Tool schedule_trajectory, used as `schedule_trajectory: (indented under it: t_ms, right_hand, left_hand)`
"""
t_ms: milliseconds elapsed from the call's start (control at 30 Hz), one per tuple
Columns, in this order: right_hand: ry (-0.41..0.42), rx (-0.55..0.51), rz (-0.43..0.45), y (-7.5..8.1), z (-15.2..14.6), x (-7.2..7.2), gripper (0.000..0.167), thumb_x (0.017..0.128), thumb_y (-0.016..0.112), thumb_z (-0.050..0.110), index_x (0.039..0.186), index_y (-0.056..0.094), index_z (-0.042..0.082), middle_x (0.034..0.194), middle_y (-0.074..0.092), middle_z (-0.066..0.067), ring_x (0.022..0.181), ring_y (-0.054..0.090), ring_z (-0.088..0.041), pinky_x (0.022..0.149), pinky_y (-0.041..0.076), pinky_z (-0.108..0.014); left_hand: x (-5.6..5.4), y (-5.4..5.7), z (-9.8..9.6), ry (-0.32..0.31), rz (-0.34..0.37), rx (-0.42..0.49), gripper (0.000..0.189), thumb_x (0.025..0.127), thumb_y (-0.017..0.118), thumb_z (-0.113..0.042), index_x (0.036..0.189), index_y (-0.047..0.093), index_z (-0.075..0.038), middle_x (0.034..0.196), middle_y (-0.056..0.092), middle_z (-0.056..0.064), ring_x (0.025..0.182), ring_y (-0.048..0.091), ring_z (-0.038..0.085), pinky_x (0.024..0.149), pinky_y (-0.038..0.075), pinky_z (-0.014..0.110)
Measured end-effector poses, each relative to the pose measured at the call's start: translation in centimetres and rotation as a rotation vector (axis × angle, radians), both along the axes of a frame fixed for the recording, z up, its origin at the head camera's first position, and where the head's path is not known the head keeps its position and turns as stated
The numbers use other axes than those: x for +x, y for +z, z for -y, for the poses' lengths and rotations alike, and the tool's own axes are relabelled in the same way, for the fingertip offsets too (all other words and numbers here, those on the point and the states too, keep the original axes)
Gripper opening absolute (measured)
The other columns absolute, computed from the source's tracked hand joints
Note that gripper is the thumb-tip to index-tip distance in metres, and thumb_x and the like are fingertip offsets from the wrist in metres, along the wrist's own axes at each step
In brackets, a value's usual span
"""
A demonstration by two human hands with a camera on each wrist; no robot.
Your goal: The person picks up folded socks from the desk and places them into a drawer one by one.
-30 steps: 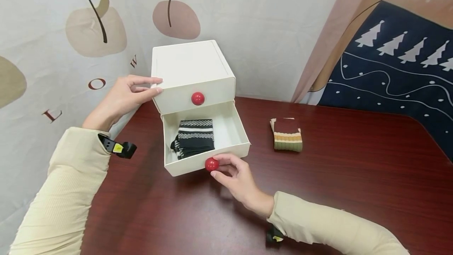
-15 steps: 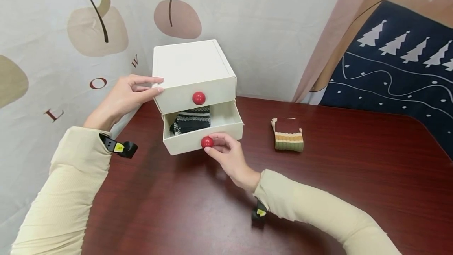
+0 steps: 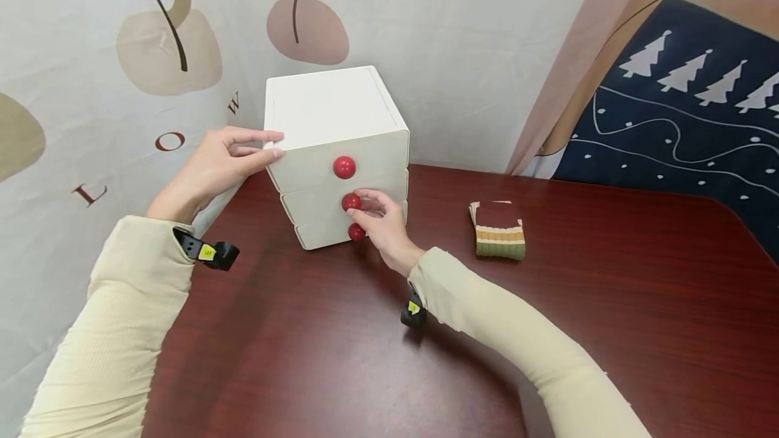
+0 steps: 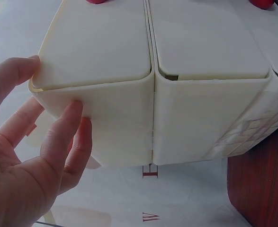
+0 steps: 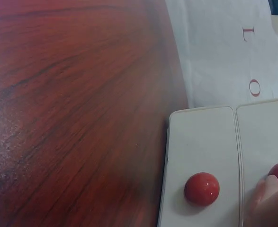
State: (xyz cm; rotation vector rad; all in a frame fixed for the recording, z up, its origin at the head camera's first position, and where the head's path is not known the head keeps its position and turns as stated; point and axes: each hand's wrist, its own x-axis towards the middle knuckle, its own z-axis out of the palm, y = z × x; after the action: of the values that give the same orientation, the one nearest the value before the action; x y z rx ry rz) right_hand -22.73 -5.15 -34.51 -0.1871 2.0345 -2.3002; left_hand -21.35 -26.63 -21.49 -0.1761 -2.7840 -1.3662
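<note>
A white three-drawer cabinet (image 3: 337,107) stands on the table with a round red knob on each drawer. My left hand (image 3: 213,164) touches its upper front left corner; in the left wrist view, fingers (image 4: 63,137) of that hand lie against the side panel. Between thumb and fingers, my right hand (image 3: 386,228) pinches the middle drawer's red knob (image 3: 351,202). All the drawers sit flush, so their insides are hidden. The bottom knob (image 5: 201,189) shows below the right hand, and the top knob (image 3: 344,167) is above it.
To the cabinet's right lies a folded pair of striped socks (image 3: 499,230) in maroon, cream, yellow and green. The dark red wooden table (image 3: 292,357) meets a printed cloth (image 3: 450,53) behind and to the left. A navy cloth with white trees (image 3: 669,107) hangs at right.
The right hand has pushed the middle drawer in from well out to flush, moving away from me. Black-and-white socks inside it have gone from view. The left hand has stayed at the corner.
</note>
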Motion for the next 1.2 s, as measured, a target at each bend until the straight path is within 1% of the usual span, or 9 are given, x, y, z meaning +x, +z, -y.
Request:
schedule_trajectory:
  t_ms: [100,200,300,400,567,667,900,1100,1200]
  right_hand:
    - [0.014,0.032,-0.025,0.0,0.0,-0.3,0.033,0.078,0.065,0.0,0.11,0.059,0.005,0.095,0.058,-0.008,0.086,0.057,-0.017,0.071,0.046,-0.022]
    - [0.035,0.088,-0.098,-0.4,-0.6,-0.6,0.033,0.079,0.064,-0.001,0.11,0.059,0.003,0.097,0.059,-0.011,0.088,0.058,-0.019,0.073,0.047,-0.022]
    - [0.039,0.151,-0.149,-0.9,-1.4,-1.0,0.028,0.078,0.064,-0.002,0.105,0.06,-0.001,0.096,0.061,-0.013,0.089,0.058,-0.02,0.077,0.047,-0.023]
    - [0.072,0.243,-0.131,-1.6,-2.1,-1.2,0.024,0.077,0.066,-0.002,0.1,0.062,-0.002,0.096,0.062,-0.013,0.089,0.058,-0.02,0.079,0.046,-0.024]
    - [0.207,0.399,-0.068,-2.7,-2.1,-1.5,0.03,0.076,0.068,0.002,0.105,0.062,0.002,0.099,0.062,-0.011,0.089,0.059,-0.02,0.078,0.046,-0.025]
    - [0.197,0.393,-0.051,-3.2,-1.8,-1.3,0.03,0.075,0.068,0.0,0.105,0.062,0.001,0.098,0.062,-0.012,0.087,0.06,-0.021,0.075,0.047,-0.025]
    - [0.052,0.309,0.007,-3.6,-1.3,-0.5,0.028,0.073,0.069,-0.001,0.1,0.066,0.002,0.096,0.062,-0.01,0.083,0.061,-0.019,0.068,0.048,-0.023]
    - [0.026,0.276,0.024,-4.0,-0.9,-0.1,0.027,0.074,0.069,0.002,0.101,0.067,0.004,0.094,0.065,-0.009,0.083,0.062,-0.015,0.066,0.048,-0.021]
    - [0.021,0.266,0.023,-4.1,-0.9,0.0,0.028,0.074,0.07,0.003,0.102,0.067,0.004,0.095,0.065,-0.009,0.083,0.063,-0.015,0.066,0.048,-0.021]
  left_hand:
    - [0.0,0.0,0.1,0.001,-0.004,-0.007,0.046,0.081,0.062,-0.04,0.121,0.057,-0.019,0.122,0.05,0.004,0.1,0.052,0.007,0.085,0.036,0.032]
    - [-0.1,0.0,0.0,0.0,-0.005,0.0,0.046,0.08,0.063,-0.04,0.121,0.057,-0.018,0.123,0.05,0.005,0.102,0.052,0.009,0.086,0.036,0.034]
    - [-0.1,0.0,0.0,-0.001,-0.008,0.009,0.047,0.08,0.063,-0.039,0.121,0.057,-0.017,0.126,0.046,0.003,0.102,0.052,0.009,0.087,0.036,0.036]
    - [-0.1,0.1,0.0,0.003,-0.014,0.005,0.047,0.08,0.063,-0.039,0.121,0.057,-0.017,0.127,0.046,0.003,0.101,0.053,0.007,0.086,0.036,0.035]
    - [-0.1,0.1,0.1,0.005,-0.017,0.001,0.046,0.08,0.063,-0.039,0.121,0.057,-0.017,0.123,0.05,0.006,0.1,0.053,0.009,0.086,0.037,0.035]
    - [0.0,0.0,-0.1,0.002,-0.013,0.01,0.047,0.08,0.063,-0.038,0.121,0.057,-0.016,0.125,0.048,0.005,0.103,0.052,0.012,0.087,0.037,0.037]
    - [-0.1,-0.3,-0.3,0.0,-0.014,0.023,0.048,0.08,0.063,-0.038,0.121,0.057,-0.014,0.127,0.046,0.002,0.105,0.052,0.016,0.086,0.037,0.037]
    - [0.3,-0.2,-0.1,0.001,-0.014,0.018,0.048,0.081,0.063,-0.038,0.122,0.056,-0.014,0.128,0.036,0.002,0.109,0.05,0.019,0.089,0.036,0.04]
    - [0.3,-0.2,-0.1,0.0,-0.013,0.014,0.049,0.081,0.063,-0.039,0.122,0.056,-0.015,0.128,0.035,0.004,0.111,0.049,0.021,0.09,0.035,0.042]
